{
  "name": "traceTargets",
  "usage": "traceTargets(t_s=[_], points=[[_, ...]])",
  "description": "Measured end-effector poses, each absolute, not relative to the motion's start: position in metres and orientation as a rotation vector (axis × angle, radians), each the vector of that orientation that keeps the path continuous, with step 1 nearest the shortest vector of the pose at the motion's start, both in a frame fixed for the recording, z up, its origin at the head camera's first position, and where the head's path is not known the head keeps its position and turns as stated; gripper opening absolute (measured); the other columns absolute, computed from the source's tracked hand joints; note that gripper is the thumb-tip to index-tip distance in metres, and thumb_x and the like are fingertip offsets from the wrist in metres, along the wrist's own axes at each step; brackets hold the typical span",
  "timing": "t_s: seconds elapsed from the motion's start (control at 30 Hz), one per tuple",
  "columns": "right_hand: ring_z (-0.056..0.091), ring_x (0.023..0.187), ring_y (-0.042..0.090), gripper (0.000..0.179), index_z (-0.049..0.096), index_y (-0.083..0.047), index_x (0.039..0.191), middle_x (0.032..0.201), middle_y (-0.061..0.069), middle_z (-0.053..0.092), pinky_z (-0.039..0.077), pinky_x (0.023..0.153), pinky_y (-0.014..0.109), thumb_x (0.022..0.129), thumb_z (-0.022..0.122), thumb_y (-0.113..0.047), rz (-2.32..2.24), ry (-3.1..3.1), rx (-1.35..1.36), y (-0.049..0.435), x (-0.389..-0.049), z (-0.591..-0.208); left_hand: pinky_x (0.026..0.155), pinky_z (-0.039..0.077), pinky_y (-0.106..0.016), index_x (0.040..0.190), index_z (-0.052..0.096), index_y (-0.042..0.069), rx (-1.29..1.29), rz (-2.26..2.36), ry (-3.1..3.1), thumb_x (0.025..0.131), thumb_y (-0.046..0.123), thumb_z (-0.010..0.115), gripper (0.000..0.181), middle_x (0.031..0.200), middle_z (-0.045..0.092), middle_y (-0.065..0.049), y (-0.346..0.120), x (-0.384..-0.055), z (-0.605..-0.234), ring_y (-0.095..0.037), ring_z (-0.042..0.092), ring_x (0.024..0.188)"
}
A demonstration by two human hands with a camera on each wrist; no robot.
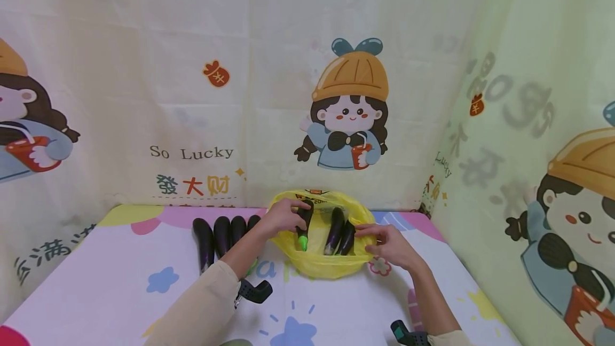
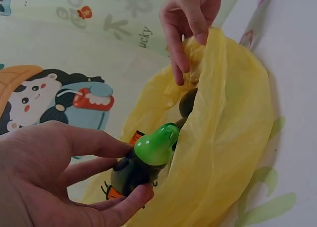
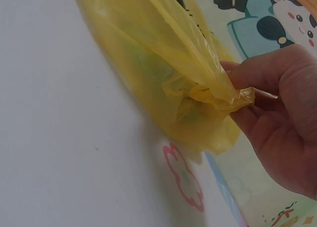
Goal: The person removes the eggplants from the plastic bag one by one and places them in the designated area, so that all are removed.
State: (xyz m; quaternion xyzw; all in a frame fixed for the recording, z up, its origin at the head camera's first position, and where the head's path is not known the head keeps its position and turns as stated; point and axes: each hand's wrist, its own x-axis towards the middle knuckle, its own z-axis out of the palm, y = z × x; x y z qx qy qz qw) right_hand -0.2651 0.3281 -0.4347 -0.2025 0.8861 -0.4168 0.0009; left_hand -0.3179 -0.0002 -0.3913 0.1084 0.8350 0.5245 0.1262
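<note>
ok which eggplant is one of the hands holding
The leftmost eggplant in the yellow bag in the head view, green cap showing, gripped by the left hand. The two other eggplants inside and the row of eggplants outside are not held.

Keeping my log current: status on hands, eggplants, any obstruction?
Left hand gripping eggplant at mouth of yellow bag. Right hand pinching bag's edge. Two more eggplants inside. No obstruction seen.

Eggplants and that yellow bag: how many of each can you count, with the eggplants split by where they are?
Row eggplants, left of the bag: 4 visible
Eggplants lying inside the bag: 2
Eggplant in the left hand's fingers: 1
Yellow bag: 1
Total: 8 (7 eggplants, 1 bag)
</note>
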Motion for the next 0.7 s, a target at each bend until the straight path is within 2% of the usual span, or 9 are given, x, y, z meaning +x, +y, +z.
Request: traceTargets(t_s=[0.13, 0.27, 0.7], points=[[0.052, 0.137, 0.042, 0.035, 0.076, -0.007, 0.125, 0.144, 0.014, 0.064, 0.054, 0.091, 0.019, 0.09, 0.072, -0.002, -1.312, 2.773, -0.644, 0.327, -0.264, -0.434, 0.081, 0.063, -0.035, 0.131, 0.073, 0.014, 0.326, 1.533, 2.431, 0.082, 0.001, 0.081, 0.051, 0.146, 0.055, -0.025, -0.003, -0.311, -0.387, -0.023, 0.069, 0.087], [0.052, 0.137, 0.042, 0.036, 0.076, -0.007, 0.124, 0.144, 0.013, 0.064, 0.054, 0.091, 0.019, 0.089, 0.072, -0.003, -1.312, 2.776, -0.627, 0.328, -0.264, -0.434, 0.081, 0.063, -0.034, 0.131, 0.072, 0.014, 0.367, 1.535, 2.433, 0.082, 0.002, 0.08, 0.051, 0.147, 0.054, -0.026, -0.006, -0.304, -0.383, -0.022, 0.07, 0.084], [0.056, 0.13, 0.036, 0.035, 0.077, -0.01, 0.124, 0.144, 0.011, 0.065, 0.056, 0.084, 0.021, 0.09, 0.071, -0.004, -1.272, 2.804, -0.617, 0.328, -0.266, -0.435, 0.087, 0.061, -0.038, 0.133, 0.072, 0.024, 0.425, 1.485, 2.515, 0.084, 0.01, 0.081, 0.051, 0.143, 0.058, -0.019, -0.024, -0.28, -0.377, -0.02, 0.072, 0.09]])
